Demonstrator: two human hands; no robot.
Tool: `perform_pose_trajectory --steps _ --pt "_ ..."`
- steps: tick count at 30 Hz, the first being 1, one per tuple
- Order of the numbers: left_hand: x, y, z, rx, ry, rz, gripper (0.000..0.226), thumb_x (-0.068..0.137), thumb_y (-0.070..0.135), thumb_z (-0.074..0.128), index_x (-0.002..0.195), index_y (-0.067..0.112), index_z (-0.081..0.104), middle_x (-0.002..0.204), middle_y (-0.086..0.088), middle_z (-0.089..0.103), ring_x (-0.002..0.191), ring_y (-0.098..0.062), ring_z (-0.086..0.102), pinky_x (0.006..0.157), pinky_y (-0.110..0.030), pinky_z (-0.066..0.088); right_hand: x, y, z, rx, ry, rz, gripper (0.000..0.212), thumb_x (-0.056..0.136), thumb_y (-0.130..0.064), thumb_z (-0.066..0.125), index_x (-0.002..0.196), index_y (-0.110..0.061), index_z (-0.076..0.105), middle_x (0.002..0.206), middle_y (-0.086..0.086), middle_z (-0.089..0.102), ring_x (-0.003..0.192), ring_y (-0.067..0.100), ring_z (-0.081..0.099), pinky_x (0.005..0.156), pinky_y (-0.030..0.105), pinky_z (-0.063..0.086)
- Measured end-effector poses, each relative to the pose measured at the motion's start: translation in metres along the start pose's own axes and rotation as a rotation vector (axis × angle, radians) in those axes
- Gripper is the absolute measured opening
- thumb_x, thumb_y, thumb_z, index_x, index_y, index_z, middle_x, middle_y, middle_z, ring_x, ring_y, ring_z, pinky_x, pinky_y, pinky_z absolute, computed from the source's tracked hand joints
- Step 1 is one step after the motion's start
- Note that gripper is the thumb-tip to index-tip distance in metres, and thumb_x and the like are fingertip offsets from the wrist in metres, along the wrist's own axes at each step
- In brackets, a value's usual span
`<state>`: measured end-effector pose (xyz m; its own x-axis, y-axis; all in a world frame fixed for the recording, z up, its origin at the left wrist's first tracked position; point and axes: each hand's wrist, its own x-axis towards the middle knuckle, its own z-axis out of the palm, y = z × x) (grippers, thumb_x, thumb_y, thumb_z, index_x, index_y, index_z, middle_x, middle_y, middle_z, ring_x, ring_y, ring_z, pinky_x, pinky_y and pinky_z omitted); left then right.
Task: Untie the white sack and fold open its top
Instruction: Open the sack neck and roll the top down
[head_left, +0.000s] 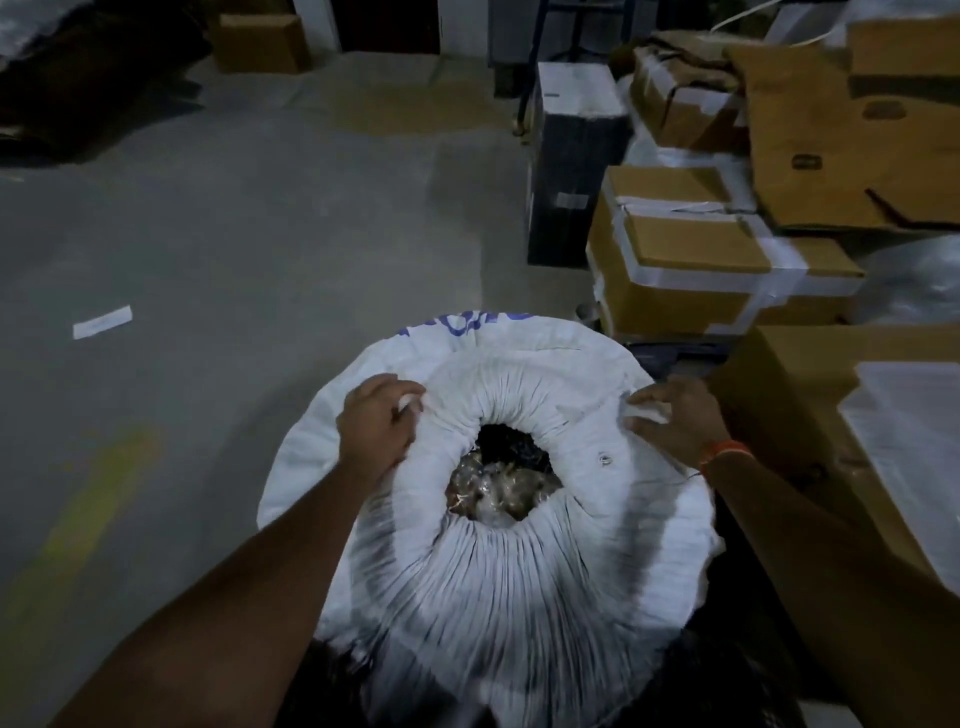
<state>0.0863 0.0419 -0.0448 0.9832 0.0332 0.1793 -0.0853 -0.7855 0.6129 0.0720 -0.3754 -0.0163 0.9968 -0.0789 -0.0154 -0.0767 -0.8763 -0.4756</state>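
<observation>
- The white sack (498, 545) stands upright on the grey floor (234, 234), low in the middle of the view, seen from straight above.
- Its top is already open: the cloth is rolled outward into a thick, pleated ring around a dark mouth.
- Inside the mouth lie shiny, crumpled contents (501, 491); what they are cannot be told.
- Blue printing (467, 321) shows on the far side of the sack's outer wall.
- The left hand (376, 423) rests on the left side of the rolled rim, its fingers (410, 400) curled shut on a pinch of the white cloth.
- The right hand (675, 418) is on the right side of the rim, its fingers (644, 400) closed around a fold of the cloth.
- An orange band (724, 452) circles the right wrist.
- Taped cardboard boxes (717, 265) are stacked to the right of the sack, the nearest brown box (810, 415) just beside the right hand.
- A dark box (576, 166) stands upright behind them.
- A white paper strip (102, 322) lies on the floor, well apart to the left, and a faded yellow mark (88, 519) runs along the floor nearer the left arm.
</observation>
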Motion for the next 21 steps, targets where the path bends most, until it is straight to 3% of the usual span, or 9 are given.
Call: perform_pose_trajectory --steps 3,5,7,9,11,14,16,18,21 --pt "0.016 -0.014 0.01 -0.004 -0.28 0.008 0.032 0.082 0.049 0.063 0.114 0.046 0.061 0.133 0.006 0.065 0.133 -0.016 0.048 0.113 -0.039 0.039 0.011 -0.006 -0.01 0.146 -0.248 -0.063 0.032 0.078 -0.021 0.084 0.108 -0.021 0.075 0.116 -0.008 0.069 0.11 0.012 0.062 0.097 0.029 0.046" --pt "0.028 -0.01 0.006 -0.069 -0.39 0.012 0.035 0.081 0.044 0.074 0.114 0.039 0.064 0.125 0.008 0.069 0.121 -0.012 0.057 0.103 -0.034 0.045 0.021 -0.011 -0.015 0.096 -0.342 -0.116 0.03 0.082 -0.015 0.08 0.11 -0.023 0.075 0.116 -0.012 0.067 0.109 0.007 0.059 0.096 0.022 0.04" --pt "0.042 -0.011 0.002 -0.089 -0.513 0.038 0.033 0.081 0.03 0.084 0.111 0.03 0.072 0.114 0.007 0.074 0.104 -0.008 0.066 0.091 -0.024 0.049 0.037 -0.017 -0.013 0.002 -0.306 -0.169 0.027 0.085 -0.008 0.075 0.107 -0.022 0.077 0.113 -0.008 0.07 0.105 0.007 0.062 0.092 0.019 0.042" --pt "0.058 -0.016 0.0 0.053 -0.423 0.133 0.018 0.084 0.021 0.083 0.101 0.021 0.079 0.102 0.001 0.078 0.093 -0.009 0.069 0.086 -0.025 0.054 0.056 -0.024 -0.009 -0.065 -0.128 -0.21 0.025 0.087 -0.002 0.069 0.103 -0.018 0.079 0.111 0.003 0.074 0.101 0.019 0.069 0.09 0.027 0.05" --pt "0.075 -0.024 -0.002 0.129 -0.115 0.167 0.011 0.088 0.019 0.074 0.092 0.014 0.081 0.098 -0.009 0.08 0.09 -0.022 0.073 0.088 -0.033 0.06 0.076 -0.038 -0.008 -0.092 0.032 -0.205 0.026 0.089 0.001 0.063 0.105 -0.012 0.078 0.11 0.017 0.071 0.098 0.035 0.067 0.089 0.032 0.049" --pt "0.083 -0.014 -0.016 0.254 0.142 -0.138 0.017 0.093 0.019 0.065 0.095 0.013 0.081 0.098 -0.017 0.077 0.09 -0.036 0.075 0.083 -0.04 0.06 0.103 -0.058 -0.006 -0.162 0.148 -0.171 0.029 0.095 -0.004 0.057 0.115 -0.013 0.075 0.116 0.024 0.059 0.103 0.041 0.061 0.092 0.035 0.047" --pt "0.08 -0.008 -0.018 0.394 0.142 -0.237 0.023 0.1 0.015 0.057 0.101 0.007 0.078 0.103 -0.024 0.073 0.093 -0.042 0.072 0.082 -0.044 0.057 0.114 -0.068 0.002 -0.222 0.163 -0.163 0.03 0.097 -0.008 0.054 0.12 -0.016 0.071 0.122 0.023 0.057 0.109 0.041 0.059 0.096 0.038 0.047" --pt "0.073 -0.01 -0.013 0.471 0.094 -0.223 0.025 0.1 0.011 0.053 0.101 -0.003 0.074 0.104 -0.029 0.07 0.095 -0.047 0.069 0.083 -0.047 0.055 0.119 -0.076 0.015 -0.342 0.089 -0.189 0.034 0.096 -0.007 0.052 0.124 -0.017 0.069 0.129 0.022 0.055 0.115 0.04 0.057 0.099 0.041 0.046" --pt "0.053 -0.02 -0.008 0.408 -0.086 -0.166 0.041 0.093 0.026 0.037 0.095 0.005 0.072 0.106 -0.026 0.07 0.101 -0.046 0.068 0.091 -0.047 0.055 0.107 -0.086 0.034 -0.491 -0.095 -0.17 0.037 0.095 -0.014 0.053 0.126 -0.027 0.067 0.136 0.019 0.051 0.126 0.037 0.049 0.104 0.044 0.044"
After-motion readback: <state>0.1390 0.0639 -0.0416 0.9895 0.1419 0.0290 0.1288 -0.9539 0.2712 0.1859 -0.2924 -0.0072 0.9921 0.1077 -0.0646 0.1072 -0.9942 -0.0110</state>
